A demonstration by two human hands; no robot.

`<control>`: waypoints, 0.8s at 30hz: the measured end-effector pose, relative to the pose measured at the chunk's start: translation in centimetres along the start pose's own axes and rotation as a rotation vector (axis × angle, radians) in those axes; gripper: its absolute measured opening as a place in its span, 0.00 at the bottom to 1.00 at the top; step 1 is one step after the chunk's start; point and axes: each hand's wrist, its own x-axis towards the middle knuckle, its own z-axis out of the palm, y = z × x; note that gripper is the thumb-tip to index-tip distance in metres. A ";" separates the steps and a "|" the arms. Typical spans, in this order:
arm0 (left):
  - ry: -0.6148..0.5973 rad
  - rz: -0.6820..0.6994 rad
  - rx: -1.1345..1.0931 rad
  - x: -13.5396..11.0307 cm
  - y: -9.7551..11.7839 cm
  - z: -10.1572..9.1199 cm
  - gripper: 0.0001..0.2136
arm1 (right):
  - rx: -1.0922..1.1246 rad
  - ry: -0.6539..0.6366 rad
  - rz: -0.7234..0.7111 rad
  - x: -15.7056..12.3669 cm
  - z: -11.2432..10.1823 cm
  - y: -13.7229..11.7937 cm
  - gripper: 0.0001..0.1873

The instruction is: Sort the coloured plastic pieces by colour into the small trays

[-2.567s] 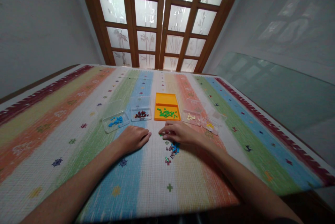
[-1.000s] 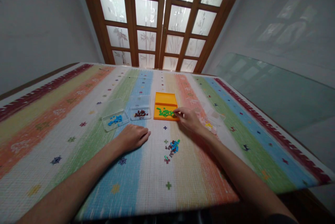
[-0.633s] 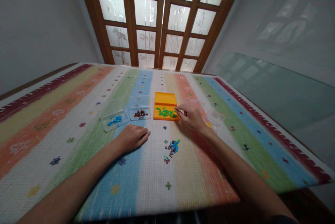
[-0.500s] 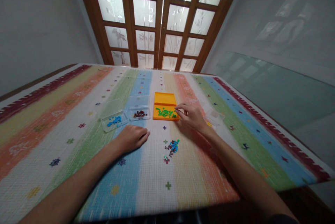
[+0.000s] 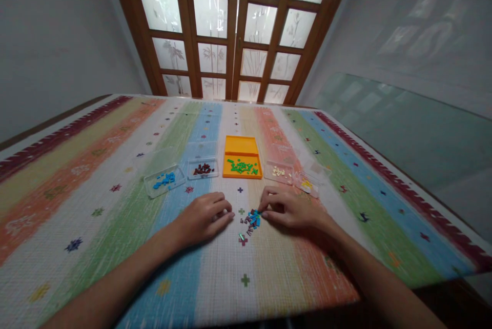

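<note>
A small mixed pile of blue, brown and green pieces (image 5: 252, 220) lies on the striped cloth between my hands. My right hand (image 5: 290, 207) is at the pile's right edge, thumb and forefinger pinched together at the pieces. Whatever is between those fingertips is too small to make out. To the left of the pile, my left hand (image 5: 207, 216) rests on the cloth with its fingers curled and nothing visible in it. Beyond the hands stands an opened orange box (image 5: 224, 172) holding many green pieces (image 5: 242, 167).
Left of the orange box are a clear box (image 5: 190, 177) of brown pieces and a clear box (image 5: 149, 194) of blue pieces. On its right, one clear box (image 5: 268, 179) holds pale pieces and another (image 5: 315, 193) yellow ones. Striped cloth (image 5: 226, 288) covers the table.
My right hand has come back from the orange box to the mixed pile, uncovering the box of pale pieces. My left hand has shifted slightly right, toward the pile.
</note>
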 end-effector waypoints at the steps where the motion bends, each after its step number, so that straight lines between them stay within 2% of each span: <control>1: -0.007 0.005 -0.032 0.1 0.4 0.2 0.10 | 0.010 -0.019 -0.011 -0.1 0.0 -0.1 0.09; 4: -0.034 0.026 -0.091 0.3 1.2 0.8 0.10 | 0.036 -0.055 -0.030 0.0 -0.1 -0.6 0.11; 10: -0.034 0.025 -0.124 0.7 1.8 1.4 0.09 | 0.008 -0.044 -0.047 0.1 0.2 -1.4 0.15; 20: -0.057 0.020 -0.139 1.1 1.7 2.1 0.09 | -0.066 -0.021 -0.069 0.1 0.6 -1.0 0.12; 24: -0.067 0.027 -0.181 1.0 1.6 2.0 0.10 | -0.048 0.040 -0.068 0.1 0.4 -1.4 0.11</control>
